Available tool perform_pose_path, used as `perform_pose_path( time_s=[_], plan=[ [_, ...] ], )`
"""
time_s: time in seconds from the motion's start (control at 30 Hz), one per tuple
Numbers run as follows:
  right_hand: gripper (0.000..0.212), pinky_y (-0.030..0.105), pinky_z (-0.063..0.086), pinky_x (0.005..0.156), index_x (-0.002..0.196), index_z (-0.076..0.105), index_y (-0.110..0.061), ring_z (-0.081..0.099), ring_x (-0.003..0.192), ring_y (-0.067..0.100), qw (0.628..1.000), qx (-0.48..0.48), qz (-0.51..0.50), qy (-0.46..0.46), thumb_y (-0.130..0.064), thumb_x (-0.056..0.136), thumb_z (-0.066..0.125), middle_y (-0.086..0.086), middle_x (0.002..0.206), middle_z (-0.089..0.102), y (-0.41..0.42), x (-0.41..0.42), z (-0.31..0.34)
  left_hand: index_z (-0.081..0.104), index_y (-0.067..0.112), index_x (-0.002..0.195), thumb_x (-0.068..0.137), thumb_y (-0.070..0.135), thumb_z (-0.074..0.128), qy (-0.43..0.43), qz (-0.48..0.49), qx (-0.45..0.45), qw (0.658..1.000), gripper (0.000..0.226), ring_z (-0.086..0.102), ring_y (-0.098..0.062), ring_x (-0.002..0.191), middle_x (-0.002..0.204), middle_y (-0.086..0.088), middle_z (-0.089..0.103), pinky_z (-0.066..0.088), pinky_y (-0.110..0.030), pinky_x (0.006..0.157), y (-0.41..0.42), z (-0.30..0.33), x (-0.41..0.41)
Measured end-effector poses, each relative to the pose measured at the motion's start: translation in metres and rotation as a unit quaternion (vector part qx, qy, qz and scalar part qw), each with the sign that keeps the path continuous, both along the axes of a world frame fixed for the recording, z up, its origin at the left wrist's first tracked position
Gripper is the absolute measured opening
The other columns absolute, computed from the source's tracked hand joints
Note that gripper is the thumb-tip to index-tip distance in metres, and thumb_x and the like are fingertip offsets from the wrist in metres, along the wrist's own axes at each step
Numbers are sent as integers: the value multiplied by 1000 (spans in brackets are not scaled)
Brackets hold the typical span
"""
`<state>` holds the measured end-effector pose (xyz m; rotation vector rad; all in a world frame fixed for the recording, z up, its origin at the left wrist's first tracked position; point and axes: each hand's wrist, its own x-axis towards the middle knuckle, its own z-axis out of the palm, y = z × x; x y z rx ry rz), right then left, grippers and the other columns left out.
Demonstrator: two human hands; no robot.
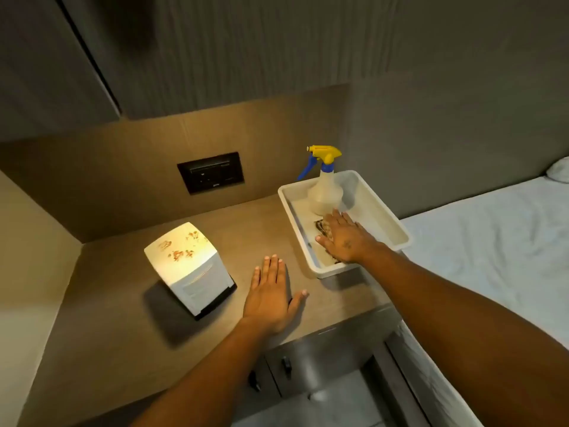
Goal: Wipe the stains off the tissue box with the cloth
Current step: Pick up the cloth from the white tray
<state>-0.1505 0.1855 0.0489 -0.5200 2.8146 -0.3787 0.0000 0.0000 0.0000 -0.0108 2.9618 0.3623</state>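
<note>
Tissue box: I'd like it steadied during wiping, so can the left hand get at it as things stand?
Probably yes. The left hand lies flat and empty on the counter just beside the tissue box, with nothing between them.

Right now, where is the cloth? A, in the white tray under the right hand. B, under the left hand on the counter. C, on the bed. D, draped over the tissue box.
A: the right hand lies flat on the cloth inside the white tray, next to the spray bottle.
</note>
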Motion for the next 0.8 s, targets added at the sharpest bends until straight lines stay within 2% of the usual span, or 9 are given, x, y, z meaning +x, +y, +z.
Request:
perform_pose_path(
  time_s=[0.1,0.27,0.33,0.4,0.5,0.6,0.67,0.73,0.8],
  plan=[
    [76,55,13,117,153,3,-19,5,149,34,1000,10,-1,-3,-59,96,34,8,164,3,-8,-10,-5,-3,9,164,98,73,16,6,10,-22,1000,93,-16,-25,158,172,-10,-9,-10,-45,126,-1,-2,-8],
    [76,64,5,112,153,-6,-27,-6,149,38,996,84,4,-33,-59,96,32,6,163,-11,-21,-15,-18,-5,12,164,95,77,11,10,14,-33,999,96,-20,-25,157,172,-8,-14,-12,-48,126,-1,-8,-13],
    [68,64,2,114,153,-7,-30,-11,148,37,994,96,5,-43,-46,100,34,4,163,-15,-24,-17,-24,-5,13,164,95,78,11,12,19,-30,999,96,-21,-24,157,172,-7,-14,-12,-47,126,-1,-10,-15],
    [72,65,5,115,152,-5,-34,-13,148,37,995,85,2,-58,-29,100,45,3,163,-15,-23,-19,-25,-5,14,164,94,78,11,10,21,-26,999,96,-21,-23,156,172,-6,-14,-14,-47,125,-1,-11,-14],
    [75,64,12,114,152,0,-36,-6,148,38,996,42,-38,-71,-24,98,51,4,163,-11,-20,-19,-18,-5,14,164,94,78,11,13,25,-21,999,96,-22,-23,156,172,-5,-14,-14,-47,125,-1,-11,-14],
    [61,63,18,114,154,5,-28,10,148,36,993,-40,-81,-80,-42,102,34,4,163,6,-21,-14,-9,-5,14,164,94,78,12,8,24,-21,999,96,-22,-23,156,172,-5,-14,-12,-48,126,0,-10,-14],
    [71,60,30,110,152,11,-28,29,142,36,985,-84,-129,-81,-66,94,23,5,158,24,-26,-12,-2,-5,12,164,95,78,12,3,20,-22,1000,97,-22,-23,156,172,-6,-13,-11,-48,126,0,-9,-14],
    [81,56,42,99,145,29,-28,51,121,35,973,-120,-176,-87,-80,84,20,10,138,49,-30,-12,7,-5,11,164,96,77,14,0,18,-18,1000,97,-22,-24,156,172,-8,-14,-11,-47,126,-1,-8,-13],
    [81,52,44,91,134,43,-26,58,101,32,971,-131,-187,-68,-84,80,23,12,116,61,-28,-13,13,-6,9,163,98,73,16,0,16,-6,1000,95,-22,-24,156,171,-10,-14,-12,-45,126,-2,-4,-12]
  ],
)
